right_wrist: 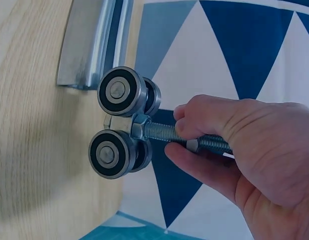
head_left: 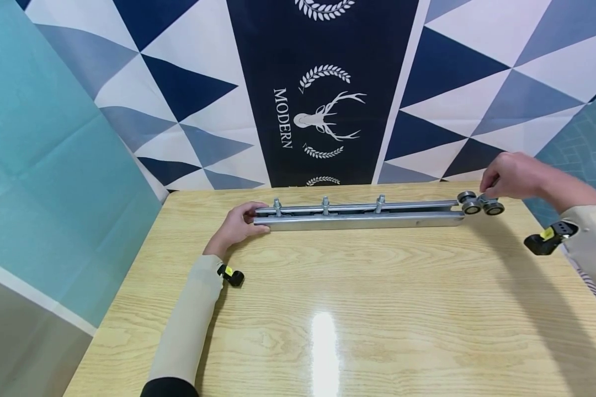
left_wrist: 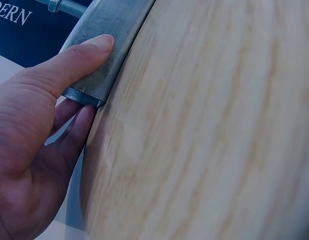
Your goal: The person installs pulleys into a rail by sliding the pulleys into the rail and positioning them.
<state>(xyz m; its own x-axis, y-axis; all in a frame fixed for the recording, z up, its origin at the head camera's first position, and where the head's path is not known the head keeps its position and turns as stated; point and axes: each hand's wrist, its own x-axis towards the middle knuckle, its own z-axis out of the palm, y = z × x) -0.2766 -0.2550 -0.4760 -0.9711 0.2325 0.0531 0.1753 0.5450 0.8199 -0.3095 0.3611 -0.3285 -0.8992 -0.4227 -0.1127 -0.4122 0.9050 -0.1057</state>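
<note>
A long metal channel rail (head_left: 357, 222) lies across the far part of the wooden table, its slot facing up. Three threaded bolts (head_left: 325, 205) stand upright out of that slot. My left hand (head_left: 235, 225) grips the rail's left end, the thumb (left_wrist: 97, 47) flat on its front face and the other fingers around the end and back. At the opposite end, my right hand (head_left: 516, 175) pinches the threaded bolt (right_wrist: 162, 132) of a roller trolley (right_wrist: 117, 90). The trolley has several black-and-silver wheels and a hex nut. Its leading wheels are right at the rail's open right end.
The wooden table (head_left: 352, 292) stretches toward me in front of the rail. Behind it hangs a cloth (head_left: 323, 110) with a deer print and blue and white triangles. A pale blue panel (head_left: 54, 165) rises on the left. Each wrist carries a small black camera (head_left: 551, 237).
</note>
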